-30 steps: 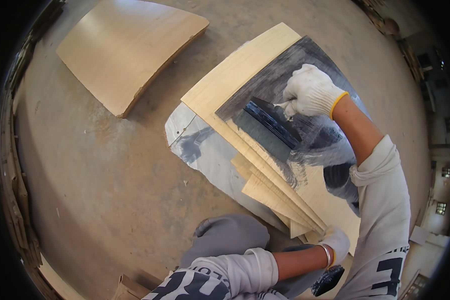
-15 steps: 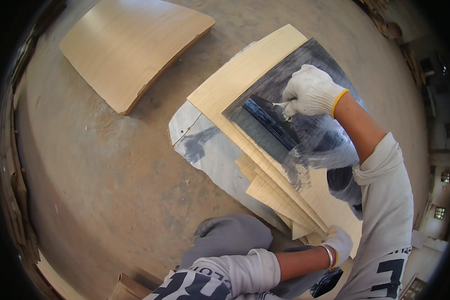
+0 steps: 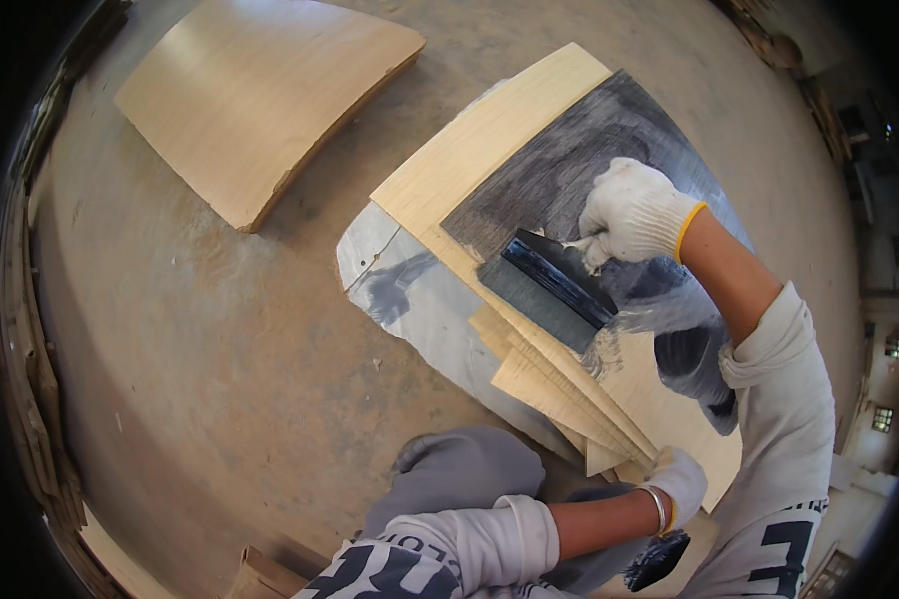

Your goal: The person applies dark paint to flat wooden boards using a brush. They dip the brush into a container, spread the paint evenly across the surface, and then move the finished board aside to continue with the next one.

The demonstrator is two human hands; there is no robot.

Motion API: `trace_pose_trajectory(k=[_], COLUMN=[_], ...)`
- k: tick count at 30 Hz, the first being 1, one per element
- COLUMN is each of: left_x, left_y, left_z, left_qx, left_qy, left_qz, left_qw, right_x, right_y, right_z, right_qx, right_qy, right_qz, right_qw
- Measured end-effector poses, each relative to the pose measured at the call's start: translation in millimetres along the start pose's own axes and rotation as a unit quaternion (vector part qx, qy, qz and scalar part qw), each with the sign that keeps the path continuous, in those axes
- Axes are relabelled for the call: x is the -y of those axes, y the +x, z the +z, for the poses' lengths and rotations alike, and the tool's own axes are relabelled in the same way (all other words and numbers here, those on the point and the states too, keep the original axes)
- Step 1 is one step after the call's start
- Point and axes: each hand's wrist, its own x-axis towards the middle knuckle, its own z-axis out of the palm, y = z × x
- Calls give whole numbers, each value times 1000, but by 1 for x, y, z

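My right hand [image 3: 637, 208], in a white knitted glove with a yellow cuff, is closed around a wide dark scraper [image 3: 559, 285]. The scraper's flat blade rests on the top pale wood veneer sheet [image 3: 624, 384]. A streaky dark grey coating [image 3: 559, 170] covers much of that sheet, and a thick black puddle [image 3: 689, 361] sits to the right of the blade. My left hand [image 3: 679, 481], gloved too, is closed on the near corner of the fanned veneer sheets [image 3: 539, 384]; its fingertips are partly hidden.
A grey, stained board [image 3: 440, 309] lies under the sheets. At the far left, a stack of curved-edged wood sheets [image 3: 270, 95] stands on the dusty concrete floor [image 3: 240, 339]. My bent knee [image 3: 459, 474] is beside the board, and a black-smeared object [image 3: 657, 561] lies by my left wrist.
My right hand has drawn the scraper toward me and slightly right, leaving a smoother dark grey band behind it. My left hand has stayed at the sheets' corner.
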Motion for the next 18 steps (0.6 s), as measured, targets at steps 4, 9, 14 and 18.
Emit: trace_pose_trajectory(k=[4, 9, 14, 18], left_x=[4, -6, -2, -4], left_y=[18, 15, 14, 11], left_z=[15, 12, 11, 10], left_qx=[23, 26, 44, 9], left_qy=[-10, 5, 8, 30], left_qz=[-32, -7, -21, -8], left_qw=[999, 1000, 999, 999], right_x=[-28, -23, 3, 2], right_y=[-14, -6, 9, 20], right_z=[19, 2, -1, -15], right_qx=[-30, -71, -51, -85], right_qy=[12, 39, 8, 35], right_qz=[49, 89, 35, 40], right_qw=[998, 993, 998, 995])
